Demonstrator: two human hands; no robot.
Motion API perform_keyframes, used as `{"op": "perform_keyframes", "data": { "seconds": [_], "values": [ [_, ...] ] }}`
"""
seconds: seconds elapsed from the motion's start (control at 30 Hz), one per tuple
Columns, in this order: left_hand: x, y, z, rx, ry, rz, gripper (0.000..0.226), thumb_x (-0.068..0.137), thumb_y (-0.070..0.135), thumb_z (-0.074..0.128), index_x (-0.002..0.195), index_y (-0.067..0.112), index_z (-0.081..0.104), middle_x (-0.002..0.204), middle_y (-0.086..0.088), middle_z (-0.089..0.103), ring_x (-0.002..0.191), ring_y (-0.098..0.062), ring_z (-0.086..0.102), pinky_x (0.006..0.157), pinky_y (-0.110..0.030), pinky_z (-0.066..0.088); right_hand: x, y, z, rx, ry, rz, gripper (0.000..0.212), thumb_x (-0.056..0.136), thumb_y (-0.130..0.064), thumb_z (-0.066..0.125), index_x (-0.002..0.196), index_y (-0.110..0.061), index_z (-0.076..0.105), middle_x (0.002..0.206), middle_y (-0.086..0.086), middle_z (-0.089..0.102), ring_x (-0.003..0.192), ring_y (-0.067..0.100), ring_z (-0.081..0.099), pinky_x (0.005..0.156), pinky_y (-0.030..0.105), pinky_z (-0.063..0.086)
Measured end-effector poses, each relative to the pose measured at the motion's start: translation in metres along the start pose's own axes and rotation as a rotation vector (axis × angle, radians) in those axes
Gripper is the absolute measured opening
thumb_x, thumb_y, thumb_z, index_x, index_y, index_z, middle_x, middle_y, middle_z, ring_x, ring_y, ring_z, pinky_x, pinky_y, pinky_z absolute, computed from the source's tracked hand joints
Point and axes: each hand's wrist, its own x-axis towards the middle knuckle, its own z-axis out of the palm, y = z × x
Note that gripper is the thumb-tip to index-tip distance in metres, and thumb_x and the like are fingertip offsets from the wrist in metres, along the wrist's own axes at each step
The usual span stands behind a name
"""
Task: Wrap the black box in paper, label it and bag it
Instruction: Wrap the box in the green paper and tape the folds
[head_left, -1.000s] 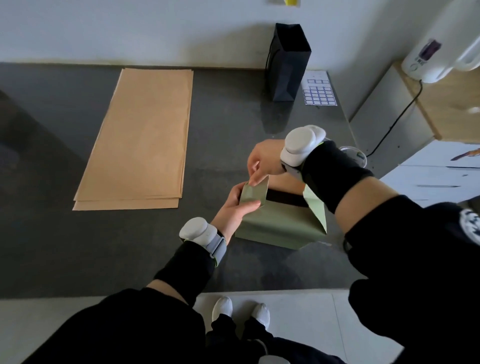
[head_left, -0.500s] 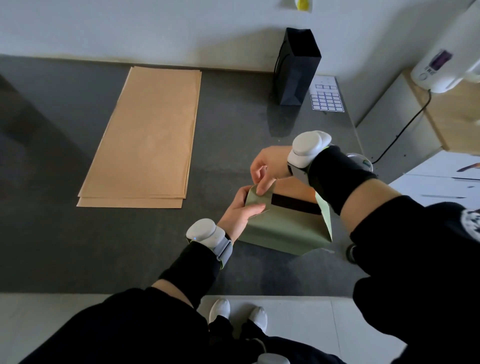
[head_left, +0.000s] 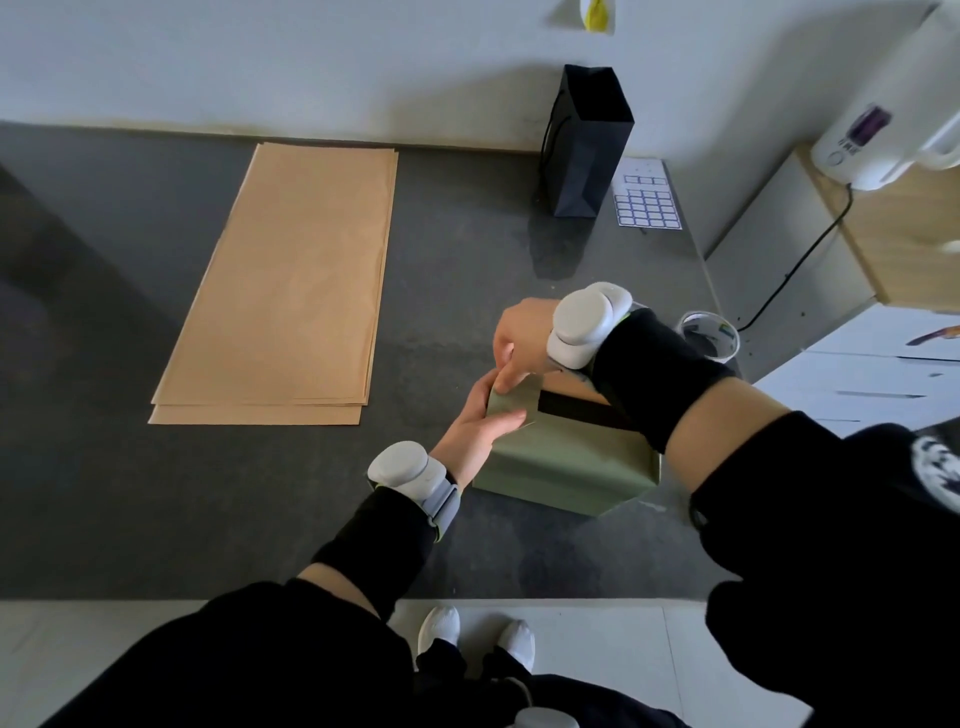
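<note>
Both hands meet at the left end of the box (head_left: 576, 408), which sits on the bench (head_left: 104, 467) near its front edge.

- The box is mostly covered in green paper (head_left: 561, 462). One black strip of its top shows bare just right of the fingers.
- Left hand (head_left: 478, 426): it comes in from below and cups the box end. Its fingers (head_left: 506, 418) are curled over the folded corner, thumb on top, grasping the paper against the box.
- Right hand (head_left: 519, 338): it reaches across from above with the wrist bent down. Its fingers (head_left: 511, 371) pinch the upper edge of the same paper flap, just above the left thumb and touching it or very nearly so.
- Both wrists carry pale wrist units (head_left: 405, 470).

Around the fingers:
- Brown sheets (head_left: 291, 280) lie flat in a stack well to the left.
- A black bag (head_left: 587, 145) stands upright and open far beyond them, against the wall.
- Labels (head_left: 647, 200) lie on a sheet just right of the bag.
- A tape roll (head_left: 709, 335) sits to the right, past the right forearm, near the bench edge.
</note>
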Motion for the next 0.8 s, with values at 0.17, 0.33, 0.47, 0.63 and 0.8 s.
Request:
{"op": "perform_keyframes", "data": {
  "seconds": [0.17, 0.33, 0.47, 0.63, 0.8],
  "values": [
    [0.002, 0.001, 0.0, 0.011, -0.006, 0.011, 0.047, 0.095, 0.004, 0.047, 0.134, 0.026, 0.035, 0.133, -0.006, 0.051, 0.116, -0.017, 0.054, 0.093, -0.021, 0.043, -0.003, -0.011, -0.002, -0.102, 0.019, 0.028, 0.023, 0.086, -0.024, 0.062, 0.103, -0.01, 0.069, 0.095, 0.004, 0.067, 0.085, 0.024, 0.061, 0.052, 0.021, 0.034],
    [0.0, 0.002, 0.0, 0.0, -0.015, 0.029, 0.035, 0.094, -0.002, 0.044, 0.126, 0.011, 0.04, 0.097, 0.0, 0.056, 0.083, -0.004, 0.057, 0.066, -0.007, 0.044, -0.008, -0.022, 0.005, -0.332, 0.17, 0.041, 0.017, 0.089, -0.007, 0.048, 0.072, -0.008, 0.051, 0.073, 0.003, 0.047, 0.073, 0.026, 0.047, 0.058, 0.024, 0.035],
    [0.0, 0.001, -0.001, -0.005, -0.015, 0.025, 0.031, 0.094, -0.002, 0.045, 0.122, 0.011, 0.039, 0.096, -0.001, 0.054, 0.081, -0.005, 0.055, 0.065, -0.007, 0.044, -0.006, -0.024, 0.0, -0.36, 0.175, 0.049, 0.017, 0.089, -0.009, 0.049, 0.072, -0.011, 0.049, 0.075, 0.002, 0.047, 0.068, 0.022, 0.047, 0.06, 0.025, 0.035],
    [0.002, -0.002, -0.002, -0.015, -0.006, 0.006, 0.037, 0.093, 0.002, 0.05, 0.125, 0.016, 0.037, 0.11, -0.003, 0.052, 0.092, -0.008, 0.054, 0.072, -0.008, 0.045, -0.001, -0.019, 0.004, -0.295, 0.143, 0.104, 0.03, 0.082, -0.016, 0.06, 0.057, -0.015, 0.044, 0.054, -0.002, 0.038, 0.045, 0.012, 0.034, 0.044, 0.02, 0.021],
    [0.002, -0.003, -0.003, -0.031, -0.03, 0.016, 0.051, 0.095, 0.002, 0.046, 0.139, 0.023, 0.03, 0.121, 0.001, 0.05, 0.108, -0.012, 0.051, 0.076, -0.01, 0.045, 0.005, -0.014, -0.002, -0.08, -0.034, 0.078, 0.033, 0.085, -0.033, 0.064, 0.102, -0.005, 0.069, 0.097, 0.009, 0.07, 0.078, 0.02, 0.059, 0.059, 0.021, 0.038]
  ]
}}
